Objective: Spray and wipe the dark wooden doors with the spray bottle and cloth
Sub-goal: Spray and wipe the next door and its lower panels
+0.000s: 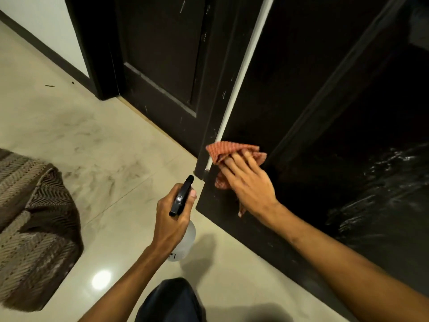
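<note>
Orange cloth (228,149) pressed low on dark wooden door (301,89), right hand (251,185) flat over it, grip wide, left hand (169,219) grip wrapped round spray bottle (189,238), pale floor (104,147) below

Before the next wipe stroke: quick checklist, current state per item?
1. Cloth pressed against the door by the right hand: ok.
2. Spray bottle gripped in the left hand: ok.
3. Liquid left in the bottle: cannot tell.
4. Wet streaks on the panel to the right of the hand wiped off: not ok, they are plainly visible.
5. Mat on the floor apart from the door: ok.
</note>
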`<act>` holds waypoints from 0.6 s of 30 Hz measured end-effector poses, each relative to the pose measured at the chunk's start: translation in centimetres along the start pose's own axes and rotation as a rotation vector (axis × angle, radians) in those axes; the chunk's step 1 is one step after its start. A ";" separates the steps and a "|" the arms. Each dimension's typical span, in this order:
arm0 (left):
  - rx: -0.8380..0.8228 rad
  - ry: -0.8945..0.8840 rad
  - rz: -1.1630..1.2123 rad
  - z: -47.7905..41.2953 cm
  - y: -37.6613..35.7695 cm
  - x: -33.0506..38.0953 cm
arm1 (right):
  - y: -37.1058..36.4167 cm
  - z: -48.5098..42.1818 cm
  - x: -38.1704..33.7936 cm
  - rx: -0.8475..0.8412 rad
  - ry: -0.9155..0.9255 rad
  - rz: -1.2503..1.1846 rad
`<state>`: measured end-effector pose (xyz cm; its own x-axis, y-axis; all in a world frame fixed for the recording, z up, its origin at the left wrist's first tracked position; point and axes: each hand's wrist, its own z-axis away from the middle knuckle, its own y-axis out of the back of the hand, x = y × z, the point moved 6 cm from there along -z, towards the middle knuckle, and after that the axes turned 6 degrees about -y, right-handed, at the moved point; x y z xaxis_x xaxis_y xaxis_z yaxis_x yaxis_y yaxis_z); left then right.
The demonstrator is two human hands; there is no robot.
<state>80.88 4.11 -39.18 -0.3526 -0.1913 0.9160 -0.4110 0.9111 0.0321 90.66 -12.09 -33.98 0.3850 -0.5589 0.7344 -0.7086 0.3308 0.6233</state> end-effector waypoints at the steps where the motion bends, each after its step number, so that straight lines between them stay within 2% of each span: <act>1: 0.001 -0.002 0.004 0.0 -0.2 0.1 | 0.3 0.5 1.1 0.005 -0.068 0.019; 2: -0.002 -0.006 0.009 0.1 -0.6 0.4 | 0.1 1.5 1.7 -0.021 -0.077 0.058; 5: -0.030 -0.005 0.023 0.2 -2.0 2.2 | -0.3 5.2 2.1 -0.135 0.123 0.055; 6: -0.041 -0.012 0.025 0.1 -2.5 2.9 | 0.3 5.8 3.2 -0.143 0.140 0.040; 8: -0.063 -0.040 0.038 0.1 -3.9 4.6 | 3.5 5.5 7.3 0.021 -0.004 -0.005; 10: -0.071 -0.079 0.052 0.3 -5.2 6.2 | 8.1 4.8 12.4 0.220 -0.276 -0.043; 12: -0.068 -0.102 0.077 0.4 -6.4 7.8 | 10.7 5.0 16.2 0.322 -0.543 -0.011; 13: -0.066 -0.110 0.087 0.5 -7.0 8.6 | 11.0 5.3 16.9 0.333 -0.613 -0.005; 14: -0.068 -0.110 0.097 0.6 -7.6 9.3 | 10.6 5.6 16.5 0.311 -0.611 0.011; 15: -0.075 -0.103 0.107 0.7 -8.2 9.9 | 9.6 6.2 15.2 0.246 -0.530 0.037; 18: -0.092 -0.081 0.125 1.1 -9.4 11.4 | 4.4 10.0 10.4 -0.090 -0.162 0.053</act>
<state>79.86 -7.05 -29.49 -0.4640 -0.0994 0.8802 -0.2821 0.9585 -0.0405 85.66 -24.04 -26.31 0.2429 -0.6517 0.7185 -0.6672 0.4255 0.6114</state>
